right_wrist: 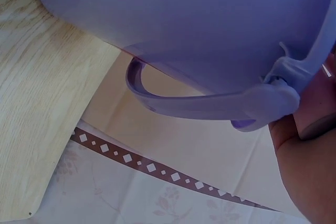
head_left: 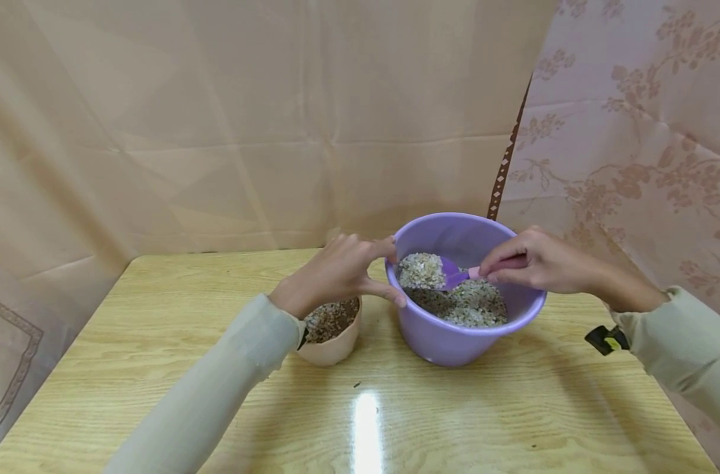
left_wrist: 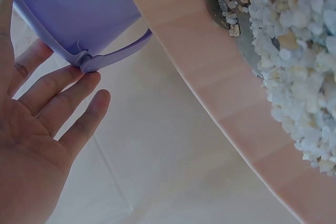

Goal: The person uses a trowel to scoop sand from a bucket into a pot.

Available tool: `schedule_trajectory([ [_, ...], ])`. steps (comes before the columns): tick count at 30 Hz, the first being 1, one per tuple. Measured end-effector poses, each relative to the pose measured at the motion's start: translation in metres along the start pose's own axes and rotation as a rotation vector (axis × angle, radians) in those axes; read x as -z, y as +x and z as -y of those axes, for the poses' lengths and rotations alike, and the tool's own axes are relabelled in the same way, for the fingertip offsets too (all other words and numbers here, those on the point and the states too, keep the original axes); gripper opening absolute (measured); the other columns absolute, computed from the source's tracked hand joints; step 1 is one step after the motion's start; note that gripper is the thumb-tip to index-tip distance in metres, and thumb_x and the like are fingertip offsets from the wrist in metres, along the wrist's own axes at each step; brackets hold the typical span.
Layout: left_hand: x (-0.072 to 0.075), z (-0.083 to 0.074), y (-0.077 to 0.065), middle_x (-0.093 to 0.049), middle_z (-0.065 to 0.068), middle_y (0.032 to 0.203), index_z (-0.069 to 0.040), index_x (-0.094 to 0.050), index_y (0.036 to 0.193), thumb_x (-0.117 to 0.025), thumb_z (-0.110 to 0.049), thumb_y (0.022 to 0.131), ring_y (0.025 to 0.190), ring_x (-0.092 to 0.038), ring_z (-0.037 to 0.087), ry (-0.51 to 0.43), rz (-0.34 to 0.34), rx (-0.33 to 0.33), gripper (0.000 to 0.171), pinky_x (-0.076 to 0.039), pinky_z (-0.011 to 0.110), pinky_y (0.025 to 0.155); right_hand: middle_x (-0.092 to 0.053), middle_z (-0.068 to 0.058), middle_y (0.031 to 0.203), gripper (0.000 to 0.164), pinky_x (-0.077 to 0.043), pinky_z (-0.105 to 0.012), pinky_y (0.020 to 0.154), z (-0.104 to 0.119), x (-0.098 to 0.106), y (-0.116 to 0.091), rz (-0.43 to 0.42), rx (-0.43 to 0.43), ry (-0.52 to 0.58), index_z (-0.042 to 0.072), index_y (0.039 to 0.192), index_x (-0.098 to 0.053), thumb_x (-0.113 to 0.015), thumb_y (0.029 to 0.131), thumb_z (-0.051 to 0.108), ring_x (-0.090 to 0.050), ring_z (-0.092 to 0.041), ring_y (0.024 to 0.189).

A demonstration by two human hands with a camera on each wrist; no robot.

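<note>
A purple bucket (head_left: 449,345) holds pale gravel (head_left: 475,306). Above that gravel, my right hand (head_left: 540,260) grips the pink handle of a small purple shovel (head_left: 453,273), whose blade carries a heap of pale gravel (head_left: 422,271). On the bucket's left side my left hand (head_left: 345,270) spreads thumb and fingers against the rim. In the left wrist view its fairly straight fingers (left_wrist: 68,98) touch the bucket by the handle joint. Under the left wrist stands a peach-coloured pot (head_left: 336,347) with brownish gravel inside, partly hidden by the forearm.
Both containers stand on a wood-grain table (head_left: 218,296). Beige cloth (head_left: 247,131) hangs behind it, with a floral cloth (head_left: 644,151) at the right. The bucket's handle (right_wrist: 194,107) hangs outside its wall. A small dark speck (head_left: 357,384) lies in front of the pot.
</note>
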State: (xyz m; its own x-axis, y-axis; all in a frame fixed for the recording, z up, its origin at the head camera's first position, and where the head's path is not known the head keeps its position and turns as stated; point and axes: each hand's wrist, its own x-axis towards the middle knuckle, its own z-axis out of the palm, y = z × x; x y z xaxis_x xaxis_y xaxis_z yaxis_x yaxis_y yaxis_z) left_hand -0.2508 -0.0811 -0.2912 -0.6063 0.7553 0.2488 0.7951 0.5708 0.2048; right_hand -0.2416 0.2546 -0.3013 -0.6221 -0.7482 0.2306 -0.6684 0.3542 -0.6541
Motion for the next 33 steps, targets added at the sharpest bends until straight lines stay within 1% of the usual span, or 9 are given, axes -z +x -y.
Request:
schedule_trajectory([
  [5,0.0,0.0,0.0,-0.051,-0.014,0.061,-0.023,-0.068,0.101,-0.08,-0.063,0.068,0.056,-0.034,0.01,0.001,0.0,0.002,0.054,-0.027,0.035,0.069,-0.077,-0.003,0.092,0.025,-0.057,-0.032,0.063,0.002,0.003,0.0,-0.03,0.029,-0.013,0.002,0.099,-0.076,-0.074,0.08,-0.012,-0.072,-0.008,0.079],
  [8,0.001,-0.001,0.0,-0.049,-0.013,0.06,-0.022,-0.068,0.101,-0.08,-0.062,0.068,0.056,-0.033,0.01,0.004,0.002,0.002,0.054,-0.027,0.035,0.068,-0.077,-0.001,0.092,0.026,-0.057,-0.031,0.062,0.003,0.003,0.0,-0.037,0.035,-0.021,0.004,0.099,-0.076,-0.074,0.08,-0.013,-0.072,-0.008,0.079],
  [14,0.002,-0.002,0.001,-0.057,-0.016,0.068,-0.023,-0.069,0.103,-0.079,-0.063,0.068,0.057,-0.036,0.01,-0.001,0.015,0.013,0.054,-0.027,0.035,0.069,-0.077,0.0,0.092,0.027,-0.056,-0.029,0.06,0.005,0.004,0.0,-0.058,0.071,-0.047,0.003,0.1,-0.076,-0.074,0.079,-0.014,-0.072,-0.007,0.077],
  [19,0.001,-0.001,0.0,-0.059,-0.017,0.07,-0.024,-0.068,0.104,-0.079,-0.063,0.068,0.058,-0.038,0.011,-0.013,0.017,0.019,0.054,-0.028,0.036,0.07,-0.077,-0.001,0.092,0.027,-0.056,-0.028,0.057,0.008,0.006,0.0,-0.067,0.089,-0.06,0.004,0.1,-0.077,-0.074,0.079,-0.014,-0.072,-0.006,0.074],
  [21,0.001,0.0,0.0,-0.062,-0.017,0.074,-0.024,-0.068,0.105,-0.079,-0.063,0.069,0.058,-0.039,0.01,-0.021,0.016,0.02,0.054,-0.028,0.036,0.071,-0.077,-0.002,0.093,0.027,-0.056,-0.028,0.057,0.009,0.008,0.0,-0.068,0.09,-0.067,0.005,0.099,-0.077,-0.074,0.08,-0.013,-0.072,-0.006,0.076],
  [25,0.001,0.0,0.0,-0.07,-0.015,0.087,-0.023,-0.069,0.108,-0.079,-0.063,0.069,0.059,-0.041,0.01,-0.024,0.012,0.02,0.057,-0.029,0.037,0.072,-0.077,-0.004,0.094,0.026,-0.056,-0.027,0.058,0.013,0.012,-0.001,-0.073,0.088,-0.083,0.003,0.099,-0.077,-0.075,0.079,-0.013,-0.072,-0.005,0.077],
  [33,0.001,0.0,-0.001,-0.073,-0.013,0.101,-0.022,-0.069,0.113,-0.078,-0.064,0.07,0.062,-0.046,0.01,-0.016,0.023,0.018,0.06,-0.03,0.037,0.075,-0.077,-0.004,0.094,0.029,-0.056,-0.028,0.059,0.02,0.017,0.0,-0.083,0.101,-0.098,0.005,0.098,-0.077,-0.075,0.077,-0.015,-0.072,-0.006,0.08],
])
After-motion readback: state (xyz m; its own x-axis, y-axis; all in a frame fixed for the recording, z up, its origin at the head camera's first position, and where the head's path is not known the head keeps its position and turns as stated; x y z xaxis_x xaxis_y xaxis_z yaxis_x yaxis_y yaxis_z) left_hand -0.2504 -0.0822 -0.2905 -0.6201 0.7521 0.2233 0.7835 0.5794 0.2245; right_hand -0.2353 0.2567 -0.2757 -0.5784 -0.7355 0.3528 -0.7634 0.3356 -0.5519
